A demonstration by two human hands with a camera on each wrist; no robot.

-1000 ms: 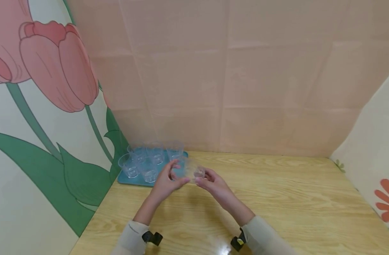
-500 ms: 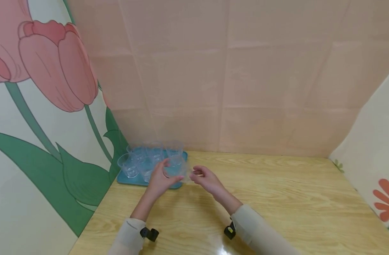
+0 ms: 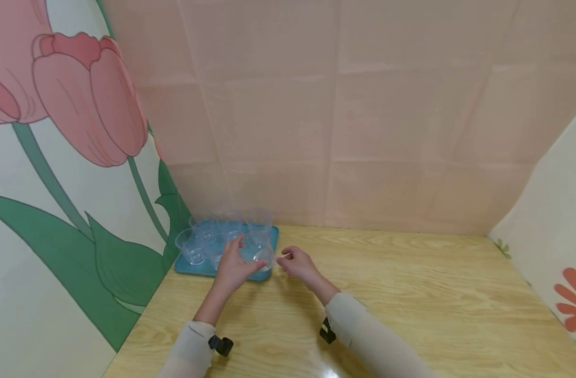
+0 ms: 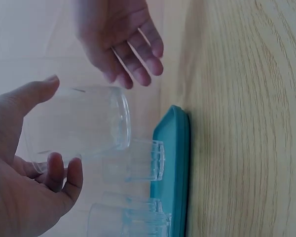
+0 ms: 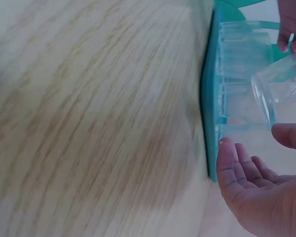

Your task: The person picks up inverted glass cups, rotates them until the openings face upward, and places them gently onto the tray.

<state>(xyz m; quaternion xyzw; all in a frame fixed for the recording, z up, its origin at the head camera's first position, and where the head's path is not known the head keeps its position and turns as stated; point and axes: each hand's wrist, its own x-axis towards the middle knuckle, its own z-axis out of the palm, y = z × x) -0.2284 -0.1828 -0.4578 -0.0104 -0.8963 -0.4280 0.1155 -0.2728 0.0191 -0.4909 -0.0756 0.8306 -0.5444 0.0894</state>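
Note:
My left hand grips a clear plastic cup between thumb and fingers, over the right front part of a blue-green tray. The cup lies tilted, its base toward the tray in the left wrist view. Just right of it is my right hand, its fingers loosely bent with nothing in them. In the right wrist view the thumb comes close to the cup's base edge. Several similar clear cups stand on the tray, among them one at the left front and one at the back right.
The tray sits at the back left of a light wood-grain table. Behind rises a pinkish-beige sheet. A tulip-printed panel borders the left, and a flower-printed panel the right.
The cup went from both hands to the left hand alone, its base swinging down toward the tray. The left hand shifted slightly left; the right let go and also moved left.

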